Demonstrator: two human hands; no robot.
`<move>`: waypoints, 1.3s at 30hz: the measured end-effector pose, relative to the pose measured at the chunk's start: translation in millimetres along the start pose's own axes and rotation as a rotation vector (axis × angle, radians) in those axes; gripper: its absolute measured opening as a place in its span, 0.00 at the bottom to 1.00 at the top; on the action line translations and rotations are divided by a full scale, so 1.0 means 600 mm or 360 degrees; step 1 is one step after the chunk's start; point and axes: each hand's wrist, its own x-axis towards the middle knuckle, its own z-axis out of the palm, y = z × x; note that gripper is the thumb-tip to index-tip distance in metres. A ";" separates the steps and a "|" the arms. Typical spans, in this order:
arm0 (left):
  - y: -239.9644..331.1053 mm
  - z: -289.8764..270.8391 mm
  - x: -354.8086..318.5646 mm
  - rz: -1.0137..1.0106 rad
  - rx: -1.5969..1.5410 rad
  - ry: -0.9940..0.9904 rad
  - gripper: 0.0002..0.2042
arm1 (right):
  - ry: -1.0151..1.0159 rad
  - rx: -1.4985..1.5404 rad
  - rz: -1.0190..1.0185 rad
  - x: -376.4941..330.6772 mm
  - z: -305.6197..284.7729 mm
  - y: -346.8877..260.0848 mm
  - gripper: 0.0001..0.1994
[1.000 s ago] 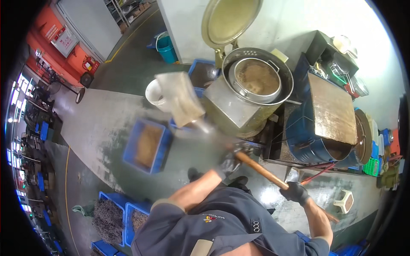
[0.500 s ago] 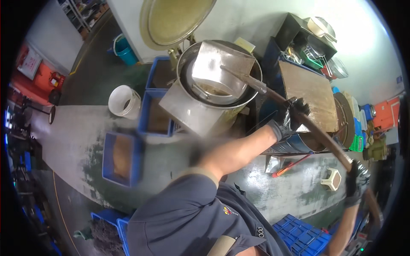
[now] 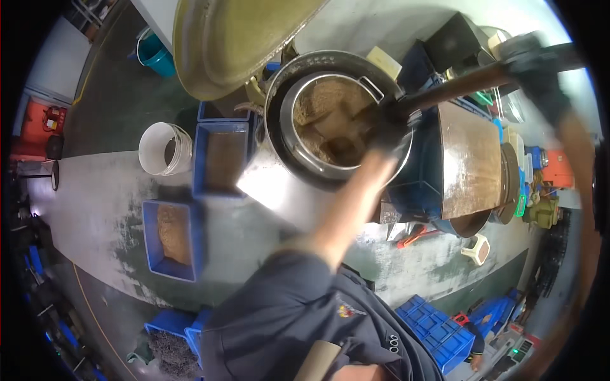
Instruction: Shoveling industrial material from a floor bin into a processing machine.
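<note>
My left hand [image 3: 386, 127], gloved dark, has its grip closed round the lower part of a long wooden handle [image 3: 457, 81], right over the round metal basket [image 3: 330, 120] of brown granular stuff inside the big steel drum [image 3: 279, 184]. My right hand [image 3: 530, 54], also gloved, grips the handle's upper end, high and blurred. The drum's lid [image 3: 235, 38] stands open behind. On the floor to my left sit 2 blue bins [image 3: 170, 235] and a white bucket [image 3: 162, 147].
</note>
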 end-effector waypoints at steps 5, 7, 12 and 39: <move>-0.202 -0.185 0.019 -0.0540 -0.2487 0.0061 0.14 | -0.0215 -0.0325 -0.0679 0.055 0.137 0.033 0.06; -0.290 -0.115 0.037 -0.0903 -0.2480 -0.0401 0.10 | -0.0371 -0.0228 -0.0613 0.002 0.166 0.116 0.08; -0.230 -0.062 -0.073 -0.1674 -0.2059 0.0417 0.10 | -0.1182 -0.0105 -0.0298 -0.159 0.180 0.097 0.04; -0.083 -0.051 -0.305 -0.1788 -0.1315 0.0678 0.11 | -0.2338 0.1543 0.1080 -0.469 0.052 -0.148 0.16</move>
